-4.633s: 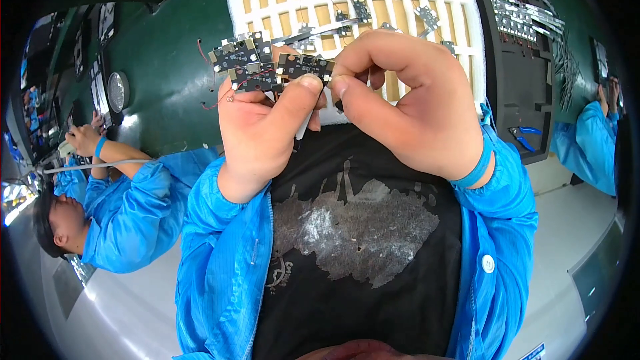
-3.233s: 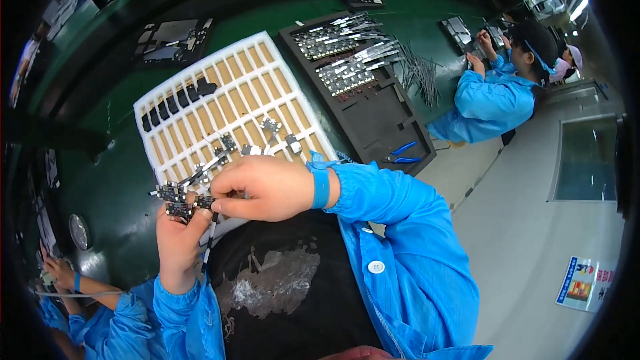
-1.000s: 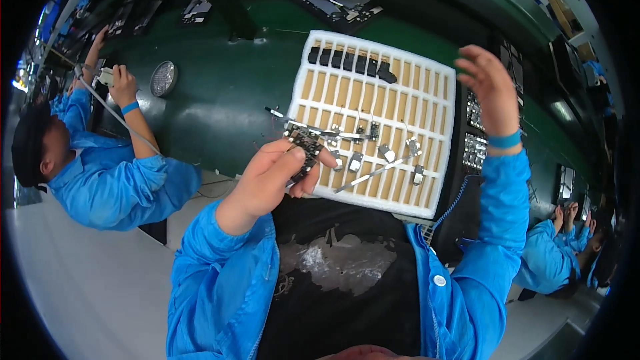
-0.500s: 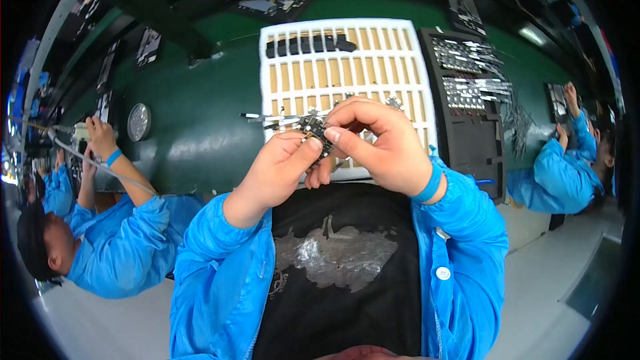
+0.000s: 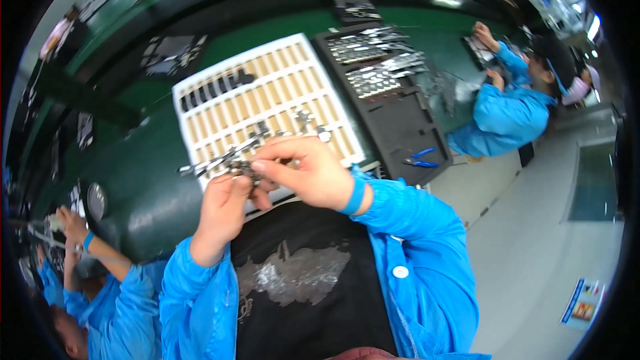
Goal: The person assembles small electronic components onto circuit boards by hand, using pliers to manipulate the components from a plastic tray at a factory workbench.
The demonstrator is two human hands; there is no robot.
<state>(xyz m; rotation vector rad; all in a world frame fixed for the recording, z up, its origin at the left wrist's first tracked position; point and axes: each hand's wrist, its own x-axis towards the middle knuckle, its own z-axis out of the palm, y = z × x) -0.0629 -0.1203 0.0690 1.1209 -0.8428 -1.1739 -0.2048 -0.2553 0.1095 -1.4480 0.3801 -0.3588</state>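
Just in front of my chest, both hands hold a small dark assembly (image 5: pixel 247 172) with metallic bits, blurred and partly covered by fingers. My left hand (image 5: pixel 225 208) grips it from the left, thumb pressed on top. From the right, my right hand (image 5: pixel 308 172) pinches at its upper side with thumb and fingertips. Thin silvery strips (image 5: pixel 217 161) stick out leftward from the assembly. Behind my hands lies a white foam tray (image 5: pixel 177 103) with rows of slots. Several black parts (image 5: pixel 217 90) sit in its far row, and small metallic parts (image 5: pixel 303 117) lie nearer my right hand.
A black tray (image 5: pixel 400 119) on the right carries rows of silvery strip parts (image 5: pixel 373 60) and blue-handled cutters (image 5: pixel 421 158). On the green table (image 5: pixel 150 197) at left stands a round dish (image 5: pixel 97 201). Co-workers in blue sit at left (image 5: pixel 123 300) and right (image 5: pixel 510 110).
The view has swung to the right, so the trays appear tilted and shifted left. Both hands stay on the assembly. The blue-handled cutters on the black tray now show more fully.
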